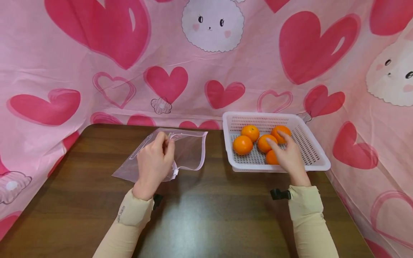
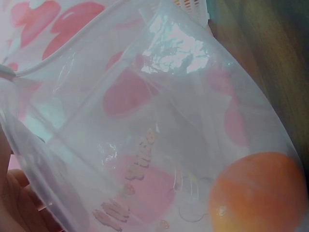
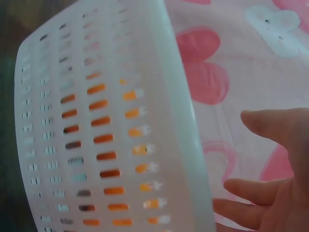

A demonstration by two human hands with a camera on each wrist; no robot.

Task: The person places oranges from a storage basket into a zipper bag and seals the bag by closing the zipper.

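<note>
My left hand [image 1: 155,157] pinches the edge of a clear plastic zip bag [image 1: 190,152], which has a pale lilac rim and stands partly open. Through the bag's printed film [image 2: 159,121], the left wrist view shows one orange [image 2: 258,193] at the lower right; in the head view it is not visible. Over the near right part of a white plastic basket [image 1: 229,157] is my right hand [image 1: 290,156], thumb and fingers apart, holding nothing. Several oranges [image 1: 243,145] sit in the basket, and the hand's fingertips appear over the right-hand ones [image 1: 280,132].
A dark brown wooden table [image 1: 206,215] carries the bag on its left and the basket on its right. Pink cloth with hearts [image 1: 226,94] hangs behind the table and along both sides. Slots pierce the basket's side wall [image 3: 96,125].
</note>
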